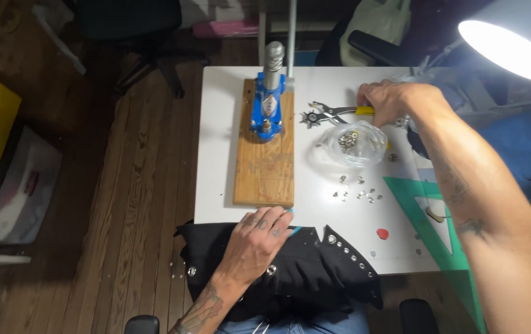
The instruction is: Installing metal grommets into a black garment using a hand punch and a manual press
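White table (222, 154) carries all items; lamp head (513, 46) lit at far right, above and beyond the R grip. Black garment (315, 272) w/ metal snaps lies over the near table edge: L hand (256, 244) rests flat on it, fingers spread, palm down, pinching nothing. Wooden board (265, 167) sits just beyond the L hand, w/ blue hand press (268, 102) upright at its far end; small label on press body, text too small to tell. Green set-square (438, 210) lies below the R forearm, near side of the R grip. Clear plastic bag (355, 142) of metal snaps sits just under and near side of the R grip. R hand (392, 102) closed around yellow handle of punch pliers (327, 114); plier head points left, away from grip, resting on table. Loose snaps (358, 195) scattered near side of bag. Small red piece (382, 233) lies near the table's front edge, right of the garment.
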